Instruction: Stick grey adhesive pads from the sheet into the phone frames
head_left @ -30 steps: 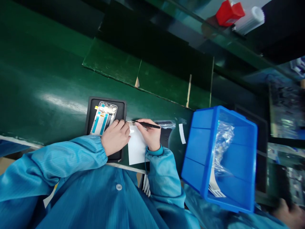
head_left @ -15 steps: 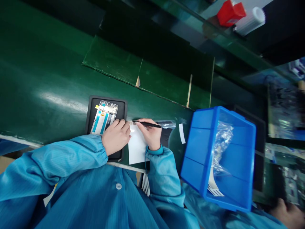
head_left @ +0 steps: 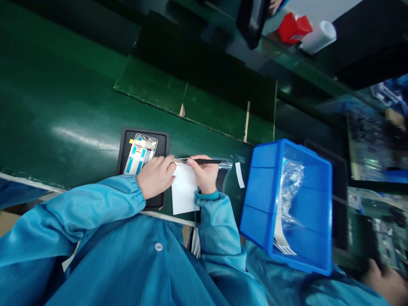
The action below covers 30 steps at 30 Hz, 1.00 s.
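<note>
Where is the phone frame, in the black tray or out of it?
In the tray: the phone frame lies inside the rim of the black tray, partly under the left hand.

From the head camera I saw the left hand (head_left: pixel 155 177) resting on a black rectangular tray (head_left: pixel 162 146) holding a phone frame with teal strips (head_left: pixel 140 148), while the right hand (head_left: pixel 204 175) pinched slim black tweezers (head_left: pixel 204 161) above a white paper sheet (head_left: pixel 184 189).
</note>
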Each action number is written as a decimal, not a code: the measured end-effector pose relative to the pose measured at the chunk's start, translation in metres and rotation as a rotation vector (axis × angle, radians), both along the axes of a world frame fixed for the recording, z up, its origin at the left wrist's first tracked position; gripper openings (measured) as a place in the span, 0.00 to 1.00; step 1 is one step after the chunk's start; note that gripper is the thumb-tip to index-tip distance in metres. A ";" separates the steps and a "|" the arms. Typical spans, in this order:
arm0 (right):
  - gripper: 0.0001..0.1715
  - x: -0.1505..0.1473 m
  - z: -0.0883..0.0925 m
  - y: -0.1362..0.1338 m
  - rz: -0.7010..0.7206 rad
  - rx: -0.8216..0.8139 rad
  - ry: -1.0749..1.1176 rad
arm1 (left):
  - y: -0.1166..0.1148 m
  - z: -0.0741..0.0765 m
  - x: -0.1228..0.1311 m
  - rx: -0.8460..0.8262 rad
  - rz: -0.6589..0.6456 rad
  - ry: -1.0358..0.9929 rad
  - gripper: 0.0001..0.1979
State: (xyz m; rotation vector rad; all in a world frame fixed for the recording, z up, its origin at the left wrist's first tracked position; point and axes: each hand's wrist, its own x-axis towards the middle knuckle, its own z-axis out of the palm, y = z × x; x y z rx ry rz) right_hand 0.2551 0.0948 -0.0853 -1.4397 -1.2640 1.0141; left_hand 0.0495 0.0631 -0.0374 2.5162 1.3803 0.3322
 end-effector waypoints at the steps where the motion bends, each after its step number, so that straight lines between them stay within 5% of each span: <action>1: 0.15 0.001 0.003 -0.001 -0.002 0.007 0.009 | 0.002 0.002 -0.002 -0.019 0.032 -0.056 0.13; 5: 0.13 0.001 0.023 -0.010 0.036 0.076 0.014 | 0.011 0.013 -0.011 -0.137 0.144 -0.345 0.13; 11: 0.11 -0.013 0.049 -0.029 0.131 0.150 -0.009 | 0.012 0.025 -0.023 -0.338 0.110 -0.554 0.05; 30: 0.09 -0.056 0.052 -0.044 0.179 0.087 0.083 | -0.008 0.029 -0.056 -0.393 0.207 -0.600 0.04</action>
